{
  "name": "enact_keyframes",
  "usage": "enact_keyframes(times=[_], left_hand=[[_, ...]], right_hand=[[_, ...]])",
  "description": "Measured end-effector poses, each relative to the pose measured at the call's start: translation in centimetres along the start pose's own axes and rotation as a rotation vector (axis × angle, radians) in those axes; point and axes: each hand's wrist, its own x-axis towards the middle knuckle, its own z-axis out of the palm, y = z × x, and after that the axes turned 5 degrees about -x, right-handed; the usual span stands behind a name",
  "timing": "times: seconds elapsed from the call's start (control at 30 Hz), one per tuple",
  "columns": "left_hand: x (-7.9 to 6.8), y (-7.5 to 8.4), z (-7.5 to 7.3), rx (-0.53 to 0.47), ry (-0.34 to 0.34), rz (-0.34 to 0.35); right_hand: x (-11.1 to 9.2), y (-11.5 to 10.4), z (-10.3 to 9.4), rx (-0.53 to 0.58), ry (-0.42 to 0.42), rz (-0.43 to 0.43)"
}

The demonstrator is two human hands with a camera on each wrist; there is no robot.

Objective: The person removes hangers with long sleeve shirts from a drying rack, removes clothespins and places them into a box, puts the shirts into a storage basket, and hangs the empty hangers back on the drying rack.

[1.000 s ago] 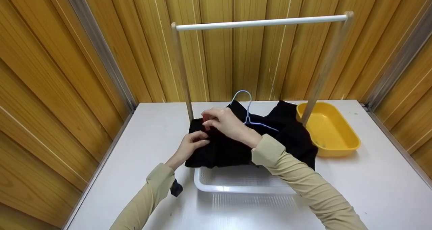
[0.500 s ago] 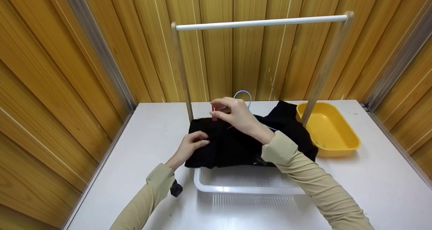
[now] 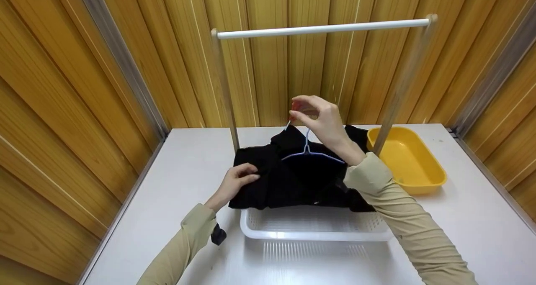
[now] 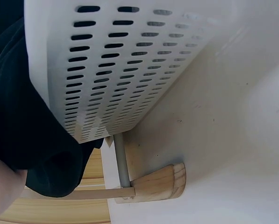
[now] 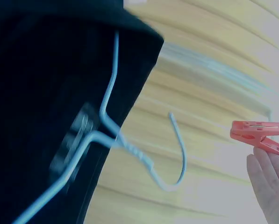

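A black garment [image 3: 289, 184] lies over a white slotted basket [image 3: 310, 235]. My left hand [image 3: 236, 180] grips the garment's left part with curled thumb and fingers. My right hand [image 3: 320, 117], raised over the garment's back, pinches a red clothespin [image 5: 258, 133] between thumb and fingertips. Under that hand, a light-blue wire hanger [image 3: 308, 152] sits in the garment's opening, its hook [image 5: 182, 163] sticking out past the cloth. The right wrist view shows the clothespin apart from the hook. A dark clip-like piece [image 5: 74, 140] shows against the cloth behind the hanger.
A rack with a white crossbar [image 3: 322, 28] and wooden uprights [image 3: 226, 92] stands behind and around the basket. A yellow tub [image 3: 412, 159] sits at the right on the white table [image 3: 184, 159]. Wood-patterned walls enclose the back and sides.
My right hand has lifted the red clothespin up and to the right, away from the garment's left part to above the hanger. My left hand has stayed in place.
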Motion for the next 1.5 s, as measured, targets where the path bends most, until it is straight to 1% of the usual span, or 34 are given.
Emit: enact_keyframes(times=[0.17, 0.3, 0.4, 0.57, 0.73, 0.8, 0.9, 1.13, 1.37, 1.5], left_hand=[[0.1, 0.0, 0.0, 0.006, -0.001, 0.01], [0.1, 0.0, 0.1, -0.005, -0.005, 0.009], [0.1, 0.0, 0.2, -0.004, -0.006, 0.011], [0.1, -0.1, 0.1, -0.009, -0.005, 0.012], [0.0, -0.2, 0.1, -0.028, -0.007, 0.006], [0.0, -0.2, 0.2, -0.024, -0.008, 0.013], [0.1, -0.2, 0.2, -0.021, -0.011, 0.027], [0.0, -0.2, 0.2, -0.019, -0.001, 0.021], [0.1, -0.2, 0.2, -0.005, 0.001, 0.035], [0.0, -0.3, 0.2, -0.006, 0.002, 0.036]], right_hand=[[-0.2, 1.0, -1.3, -0.013, 0.041, 0.046], [-0.4, 1.6, -2.3, -0.04, 0.093, 0.078], [-0.4, 2.0, -3.1, -0.047, 0.152, 0.096], [-0.4, 2.7, -4.4, -0.042, 0.247, 0.086], [-0.5, 3.2, -5.6, -0.016, 0.296, 0.163], [-0.6, 3.3, -6.1, -0.029, 0.327, 0.202], [-0.8, 3.6, -6.9, -0.048, 0.382, 0.226], [-0.8, 4.6, -8.7, 0.004, 0.498, 0.276], [-1.0, 5.4, -10.3, -0.012, 0.617, 0.294], [-1.1, 6.1, -11.2, 0.048, 0.673, 0.304]])
